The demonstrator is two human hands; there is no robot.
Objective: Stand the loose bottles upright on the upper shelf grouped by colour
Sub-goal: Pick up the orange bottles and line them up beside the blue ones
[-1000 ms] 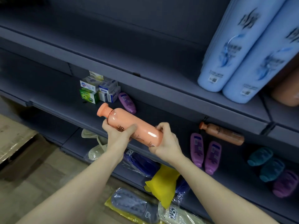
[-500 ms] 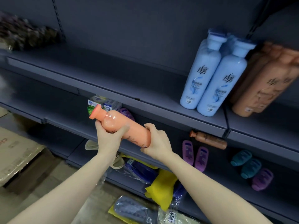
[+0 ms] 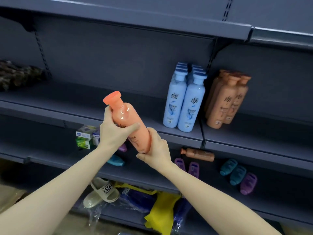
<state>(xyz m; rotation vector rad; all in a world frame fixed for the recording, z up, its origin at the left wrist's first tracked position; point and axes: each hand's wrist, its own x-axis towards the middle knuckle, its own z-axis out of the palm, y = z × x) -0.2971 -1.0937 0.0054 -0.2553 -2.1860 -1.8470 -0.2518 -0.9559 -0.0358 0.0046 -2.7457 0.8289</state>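
Note:
I hold an orange bottle [image 3: 128, 119] in both hands, tilted with its cap up and to the left, in front of the upper shelf [image 3: 71, 99]. My left hand [image 3: 113, 133] wraps its middle; my right hand [image 3: 155, 150] cups its base. On the upper shelf stand blue bottles [image 3: 183, 102] upright and, right of them, orange bottles [image 3: 226, 102]. Another orange bottle [image 3: 198, 154] lies on its side on the shelf below.
The lower shelf also holds small purple bottles [image 3: 188, 167], teal bottles [image 3: 234, 171], one teal bottle [image 3: 116, 161] near my left arm and small boxes [image 3: 85, 137]. A dark fluffy item [image 3: 18, 75] sits far left on the upper shelf. Slippers [image 3: 101, 192] and bags lie on the bottom shelf.
Both hands have lifted the orange bottle and tipped it more upright. My view has risen, showing more of the upper shelf and the standing bottles.

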